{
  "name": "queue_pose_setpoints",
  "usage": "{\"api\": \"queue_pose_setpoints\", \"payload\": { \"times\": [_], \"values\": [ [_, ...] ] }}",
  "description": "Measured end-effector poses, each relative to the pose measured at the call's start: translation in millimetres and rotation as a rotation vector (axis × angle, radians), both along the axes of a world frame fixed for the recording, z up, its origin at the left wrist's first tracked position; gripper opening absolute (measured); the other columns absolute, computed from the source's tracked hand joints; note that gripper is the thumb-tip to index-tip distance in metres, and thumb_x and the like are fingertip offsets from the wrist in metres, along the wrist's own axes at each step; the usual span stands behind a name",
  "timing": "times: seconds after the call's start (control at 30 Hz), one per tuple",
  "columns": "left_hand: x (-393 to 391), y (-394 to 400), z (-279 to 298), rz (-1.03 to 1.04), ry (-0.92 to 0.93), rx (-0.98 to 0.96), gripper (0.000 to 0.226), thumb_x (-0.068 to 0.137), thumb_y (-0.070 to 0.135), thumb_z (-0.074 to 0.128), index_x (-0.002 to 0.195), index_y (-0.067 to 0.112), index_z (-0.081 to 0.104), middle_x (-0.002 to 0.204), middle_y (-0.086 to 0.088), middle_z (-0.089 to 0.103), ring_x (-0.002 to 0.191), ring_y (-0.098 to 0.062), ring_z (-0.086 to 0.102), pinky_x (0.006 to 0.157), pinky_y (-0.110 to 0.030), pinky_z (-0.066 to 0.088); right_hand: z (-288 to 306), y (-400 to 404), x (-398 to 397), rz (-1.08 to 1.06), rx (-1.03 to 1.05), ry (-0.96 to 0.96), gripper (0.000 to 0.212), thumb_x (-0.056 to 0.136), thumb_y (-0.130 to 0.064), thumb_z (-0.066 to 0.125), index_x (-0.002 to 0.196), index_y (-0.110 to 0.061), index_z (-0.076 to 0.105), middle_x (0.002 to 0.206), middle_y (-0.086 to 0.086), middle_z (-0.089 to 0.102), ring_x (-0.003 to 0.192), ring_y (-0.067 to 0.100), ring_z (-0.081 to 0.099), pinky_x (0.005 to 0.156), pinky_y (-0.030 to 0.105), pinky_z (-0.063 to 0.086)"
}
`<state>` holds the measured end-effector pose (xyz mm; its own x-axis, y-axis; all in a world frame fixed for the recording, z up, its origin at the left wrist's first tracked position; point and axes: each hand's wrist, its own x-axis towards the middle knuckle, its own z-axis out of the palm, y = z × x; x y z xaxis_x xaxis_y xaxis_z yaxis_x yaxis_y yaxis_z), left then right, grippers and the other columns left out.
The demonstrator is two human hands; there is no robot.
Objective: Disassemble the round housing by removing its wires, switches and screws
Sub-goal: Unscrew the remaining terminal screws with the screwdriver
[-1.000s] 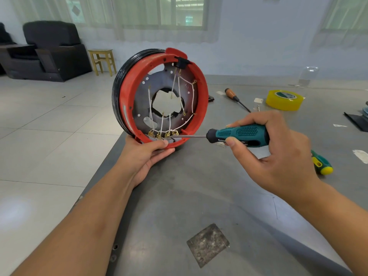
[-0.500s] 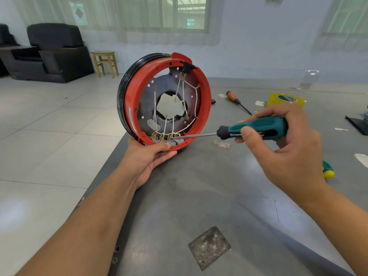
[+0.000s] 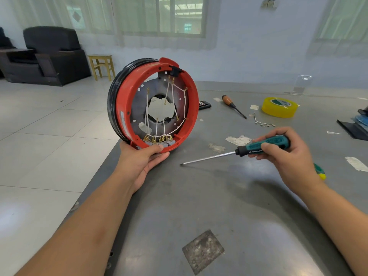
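Note:
The round red housing [image 3: 127,104] with a black outer band stands on edge at the table's left edge. White wires [image 3: 173,100] with brass terminals cross its grey inner plate and end at grey switches [image 3: 159,143] along the bottom rim. My left hand [image 3: 143,162] grips that bottom rim, thumb over the switches. My right hand [image 3: 288,158] holds a green-handled screwdriver [image 3: 264,145] to the right of the housing. Its shaft tip [image 3: 181,164] points left and down and hangs clear of the housing, close above the table.
On the grey metal table [image 3: 219,206] lie a wooden-handled screwdriver [image 3: 233,105], a yellow tape roll [image 3: 279,107], a removed wire with terminals [image 3: 262,122], a small black part [image 3: 204,104] and a yellow-green tool [image 3: 320,172] behind my right hand. A tiled floor drops off left.
My right hand has drawn the screwdriver out of the housing's bottom rim, to the right and down. The housing stays upright in my left hand.

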<state>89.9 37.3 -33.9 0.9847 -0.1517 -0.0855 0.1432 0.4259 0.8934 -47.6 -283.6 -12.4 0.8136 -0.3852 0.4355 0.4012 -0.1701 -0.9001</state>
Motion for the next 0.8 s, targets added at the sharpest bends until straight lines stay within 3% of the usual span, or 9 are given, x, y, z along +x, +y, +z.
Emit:
{"api": "queue_pose_setpoints", "payload": {
  "times": [0.07, 0.13, 0.27, 0.33, 0.5, 0.6, 0.67, 0.8],
  "values": [
    [0, 0, 0, 0.005, 0.0, -0.001, 0.071, 0.087, -0.019, 0.072, 0.145, 0.011, 0.043, 0.124, -0.026, 0.073, 0.1, -0.041, 0.079, 0.083, -0.051, 0.066, -5, -5, 0, 0.043, -0.01, 0.104, 0.022, 0.088, -0.004, 0.075, 0.094, -0.024, 0.066, 0.103, 0.01, 0.074, 0.09, 0.038, 0.076, 0.071, 0.031, 0.063],
    [-1, 1, 0, -0.009, -0.006, -0.003, 0.071, 0.087, -0.018, 0.073, 0.145, 0.01, 0.043, 0.122, -0.027, 0.074, 0.101, -0.042, 0.078, 0.083, -0.05, 0.066, -6, -9, -1, 0.048, -0.114, 0.196, 0.022, 0.089, -0.006, 0.076, 0.095, -0.026, 0.066, 0.105, 0.009, 0.075, 0.09, 0.031, 0.078, 0.072, 0.029, 0.063],
    [-2, 0, 1, -0.009, -0.006, 0.004, 0.073, 0.086, -0.019, 0.074, 0.143, 0.015, 0.043, 0.125, -0.026, 0.072, 0.099, -0.042, 0.079, 0.081, -0.049, 0.067, -7, -9, -6, 0.014, -0.566, 0.335, 0.024, 0.084, -0.029, 0.083, 0.099, -0.042, 0.07, 0.099, -0.019, 0.076, 0.092, 0.001, 0.072, 0.08, 0.014, 0.057],
    [-3, -1, 1, -0.022, -0.012, 0.024, 0.073, 0.086, -0.018, 0.074, 0.143, 0.015, 0.044, 0.128, -0.026, 0.07, 0.099, -0.041, 0.079, 0.081, -0.049, 0.067, -6, -5, -6, 0.001, -0.753, 0.337, 0.024, 0.083, -0.028, 0.083, 0.098, -0.044, 0.071, 0.098, -0.026, 0.073, 0.096, -0.005, 0.067, 0.083, 0.012, 0.053],
    [-4, -1, 1, -0.067, -0.039, 0.075, 0.076, 0.085, -0.018, 0.076, 0.141, 0.02, 0.043, 0.132, -0.025, 0.068, 0.1, -0.041, 0.079, 0.085, -0.051, 0.066, -6, 3, -4, 0.015, -1.06, 0.321, 0.023, 0.089, -0.025, 0.075, 0.11, -0.034, 0.069, 0.106, -0.019, 0.067, 0.096, 0.004, 0.063, 0.086, 0.03, 0.054],
    [-5, -2, 0, -0.071, -0.044, 0.083, 0.075, 0.084, -0.018, 0.077, 0.138, 0.022, 0.043, 0.13, -0.024, 0.069, 0.098, -0.04, 0.079, 0.081, -0.049, 0.067, -4, 8, -3, -0.049, -1.23, 0.323, 0.024, 0.091, -0.042, 0.064, 0.115, -0.036, 0.066, 0.11, -0.017, 0.064, 0.1, 0.009, 0.061, 0.086, 0.033, 0.05],
    [-4, -2, 0, -0.076, -0.041, 0.089, 0.075, 0.083, -0.018, 0.078, 0.136, 0.022, 0.043, 0.13, -0.024, 0.069, 0.097, -0.04, 0.079, 0.08, -0.048, 0.067, -3, 18, 0, -0.176, -1.28, 0.239, 0.032, 0.091, -0.051, 0.054, 0.113, -0.033, 0.069, 0.111, -0.014, 0.066, 0.103, 0.012, 0.062, 0.086, 0.033, 0.049],
    [-2, -1, -1, -0.106, -0.04, 0.085, 0.075, 0.084, -0.016, 0.079, 0.139, 0.022, 0.044, 0.128, -0.025, 0.07, 0.098, -0.042, 0.079, 0.081, -0.049, 0.066, -10, 63, 22, -0.311, -1.283, 0.024, 0.029, 0.095, -0.041, 0.057, 0.105, -0.02, 0.073, 0.105, -0.002, 0.07, 0.099, 0.023, 0.065, 0.083, 0.038, 0.049]
  ]
}}
